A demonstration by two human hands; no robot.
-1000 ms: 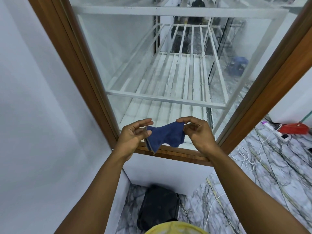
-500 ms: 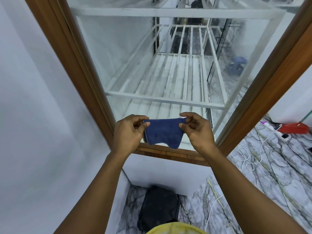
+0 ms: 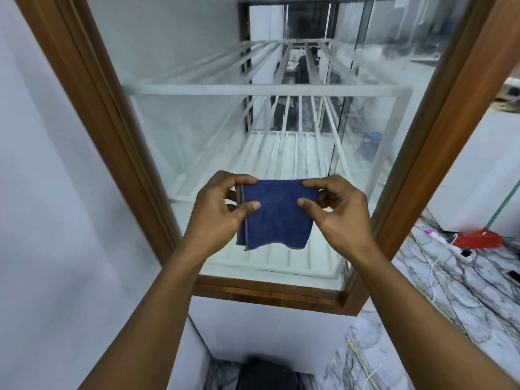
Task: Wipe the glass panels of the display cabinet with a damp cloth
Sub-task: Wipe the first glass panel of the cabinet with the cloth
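The blue cloth point(image 3: 277, 213) hangs folded in front of the glass panel point(image 3: 197, 142) of the display cabinet point(image 3: 270, 295), held up between both hands above the cabinet's lower wooden edge. The left hand point(image 3: 216, 212) pinches the cloth's left edge, thumb on the near face and fingers curled behind, forearm reaching up from the lower left. The right hand point(image 3: 342, 212) pinches the upper right corner the same way, thumb pressed on the near face, forearm rising from the lower right. Half a second ago the cloth was bunched with a sagging lower hem; now it is pulled flatter into a neat square with a layered fold along its left side, and the hands sit higher against the panel, the view having tilted up to show more of the white slatted shelves point(image 3: 281, 161) inside. The cloth spans the gap between the two hands, its lower half hanging free below the thumbs. A red object point(image 3: 478, 239) lies on the marble floor point(image 3: 450, 305) to the right.
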